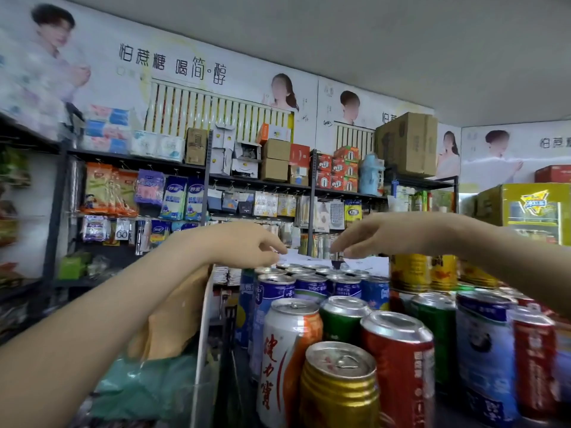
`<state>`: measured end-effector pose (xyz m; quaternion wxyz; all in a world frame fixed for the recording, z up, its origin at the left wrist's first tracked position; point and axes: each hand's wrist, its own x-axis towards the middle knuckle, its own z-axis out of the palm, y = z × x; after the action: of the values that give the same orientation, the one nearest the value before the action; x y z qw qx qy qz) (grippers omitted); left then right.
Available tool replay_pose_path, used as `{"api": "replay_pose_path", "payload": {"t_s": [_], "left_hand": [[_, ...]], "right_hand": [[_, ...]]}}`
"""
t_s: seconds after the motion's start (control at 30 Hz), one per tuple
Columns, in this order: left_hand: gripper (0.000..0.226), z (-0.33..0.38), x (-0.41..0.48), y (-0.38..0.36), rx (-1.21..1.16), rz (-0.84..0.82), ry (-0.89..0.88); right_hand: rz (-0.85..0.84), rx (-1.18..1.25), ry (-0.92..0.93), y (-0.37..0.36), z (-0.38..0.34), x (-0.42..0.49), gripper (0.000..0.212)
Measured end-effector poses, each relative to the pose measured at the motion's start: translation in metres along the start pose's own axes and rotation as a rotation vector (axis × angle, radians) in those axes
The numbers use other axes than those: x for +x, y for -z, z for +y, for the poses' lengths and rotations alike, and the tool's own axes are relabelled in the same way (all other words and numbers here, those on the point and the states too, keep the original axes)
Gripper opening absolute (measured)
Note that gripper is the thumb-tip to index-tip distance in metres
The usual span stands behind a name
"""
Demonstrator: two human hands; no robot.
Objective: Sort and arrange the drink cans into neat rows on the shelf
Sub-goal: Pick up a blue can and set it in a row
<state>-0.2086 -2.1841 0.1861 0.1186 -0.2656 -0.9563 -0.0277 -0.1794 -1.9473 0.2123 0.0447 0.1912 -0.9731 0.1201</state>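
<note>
1. The small dark can with a silver top [336, 260] hung just above the back row of blue aluminium cans [312, 285], pinched at its rim by the right hand [380, 234]. So shallow a pinch could have let it drop and topple that row.
2. The left hand [244, 244] hovered over the row's left end, fingers curled down; I could not tell whether it held anything.
3. The right forearm passed close above a tall blue-and-white can [485, 350]; a dip could have knocked it over.

left hand [247, 246] loosely curled above blue cans [310, 288] | right hand [375, 237] pinches dark can [336, 262] by its top
</note>
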Motion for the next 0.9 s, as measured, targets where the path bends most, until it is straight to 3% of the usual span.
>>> {"api": "replay_pose_path", "payload": {"t_s": [0.07,0.23,0.37,0.63,0.9], "left_hand": [[0.037,0.009,0.003,-0.003,-0.014,-0.035,0.001],[0.07,0.031,0.002,-0.01,-0.015,-0.124,0.019],[0.08,0.031,0.002,-0.009,-0.036,-0.161,0.035],[0.039,0.01,0.011,0.005,-0.016,-0.056,0.059],[0.041,-0.007,0.03,0.002,0.099,-0.254,0.109]], "right_hand": [[-0.027,0.0,0.042,-0.004,0.009,0.002,0.028],[-0.115,0.01,0.133,-0.013,0.017,0.011,0.034],[-0.147,-0.023,0.171,-0.011,0.015,0.016,0.031],[-0.094,-0.129,0.142,-0.009,0.002,0.044,0.036],[-0.242,-0.139,0.144,-0.015,0.002,0.08,0.049]]}}
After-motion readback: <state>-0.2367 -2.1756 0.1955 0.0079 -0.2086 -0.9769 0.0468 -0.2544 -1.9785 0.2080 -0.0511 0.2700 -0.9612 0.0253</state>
